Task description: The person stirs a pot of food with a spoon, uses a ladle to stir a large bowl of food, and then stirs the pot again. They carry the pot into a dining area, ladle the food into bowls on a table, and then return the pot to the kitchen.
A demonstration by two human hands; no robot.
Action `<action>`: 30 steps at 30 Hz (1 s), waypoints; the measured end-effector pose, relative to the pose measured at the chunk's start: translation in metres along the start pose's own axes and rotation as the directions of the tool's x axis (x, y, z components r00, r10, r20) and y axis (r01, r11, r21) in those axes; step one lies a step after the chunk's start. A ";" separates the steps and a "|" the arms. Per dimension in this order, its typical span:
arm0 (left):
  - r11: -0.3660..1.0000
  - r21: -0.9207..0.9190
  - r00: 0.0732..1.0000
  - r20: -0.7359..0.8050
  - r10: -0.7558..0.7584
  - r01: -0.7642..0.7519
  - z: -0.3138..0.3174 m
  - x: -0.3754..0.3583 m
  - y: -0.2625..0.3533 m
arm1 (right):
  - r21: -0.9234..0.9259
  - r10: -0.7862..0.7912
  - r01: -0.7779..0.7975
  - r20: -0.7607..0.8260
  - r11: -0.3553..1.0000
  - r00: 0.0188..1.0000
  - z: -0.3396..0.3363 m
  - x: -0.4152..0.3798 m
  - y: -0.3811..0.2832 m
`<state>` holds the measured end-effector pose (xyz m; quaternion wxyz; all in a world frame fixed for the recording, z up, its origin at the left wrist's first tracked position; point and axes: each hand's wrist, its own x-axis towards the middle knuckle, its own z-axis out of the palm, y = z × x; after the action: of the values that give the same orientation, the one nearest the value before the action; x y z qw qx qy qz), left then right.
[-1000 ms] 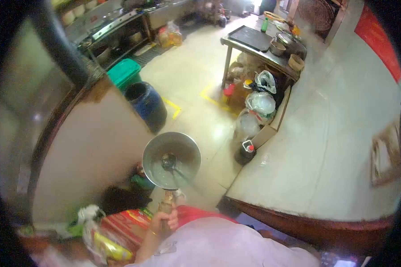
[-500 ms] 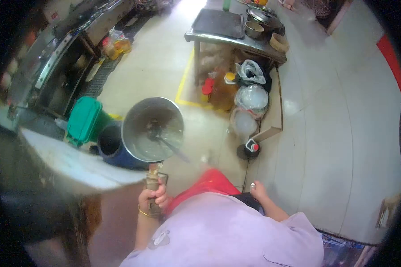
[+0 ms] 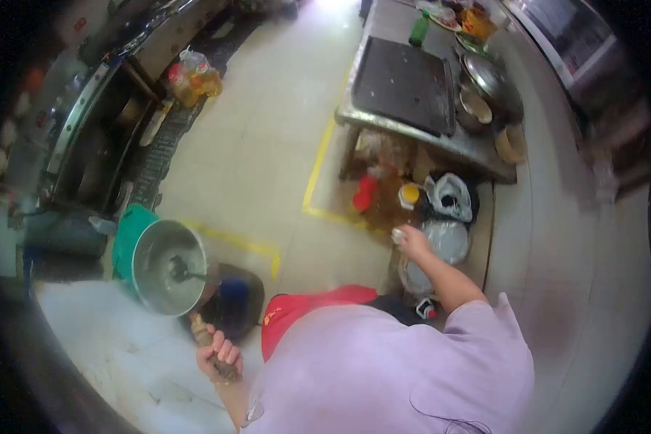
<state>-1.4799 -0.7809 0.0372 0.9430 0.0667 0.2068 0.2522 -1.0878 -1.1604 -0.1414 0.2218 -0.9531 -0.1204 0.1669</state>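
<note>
My left hand (image 3: 220,354) is closed around the wrapped handle (image 3: 201,331) of a large metal saucepan (image 3: 152,253). Inside the pan lies a long-handled utensil, seemingly a ladle (image 3: 181,270); blur hides its exact form. The pan is at the lower left, in front of a green bin (image 3: 124,237) and beside a dark blue drum (image 3: 233,289). My right hand (image 3: 414,242) is held out with curled fingers, over bagged goods on the floor. A small whitish spot shows at its fingers, too small to name.
A white worktop (image 3: 101,347) lies at lower left. Ahead on the right stands a metal table (image 3: 347,108) with a black griddle plate (image 3: 405,83) and lidded pot (image 3: 488,76). Oil bottles (image 3: 195,79) stand by the stove on the left. A blurred person (image 3: 622,152) is at far right.
The saucepan has moved left and down toward the white worktop, my left hand with it. My right hand has swung forward and up. The view has shifted, bringing the metal table closer.
</note>
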 end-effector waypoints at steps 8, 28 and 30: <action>0.999 -0.003 0.998 -0.031 0.048 -0.048 0.012 0.171 0.048 | 0.013 -0.620 0.636 -0.214 0.771 0.755 -0.008 0.232 -0.270; 0.766 0.197 0.730 0.232 -0.643 0.611 0.327 0.813 0.043 | 0.061 -0.155 0.197 -0.412 0.978 0.898 -0.095 0.568 -0.308; 0.760 0.218 0.735 0.199 -0.649 0.612 0.361 0.856 0.017 | 0.148 -0.053 0.143 -0.490 0.979 0.870 -0.123 0.636 -0.292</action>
<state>-0.6610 -0.3434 0.0629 0.9841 0.0900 0.1075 -0.1090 -0.5057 -0.7600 -0.0707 0.3381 -0.9332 -0.0939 -0.0777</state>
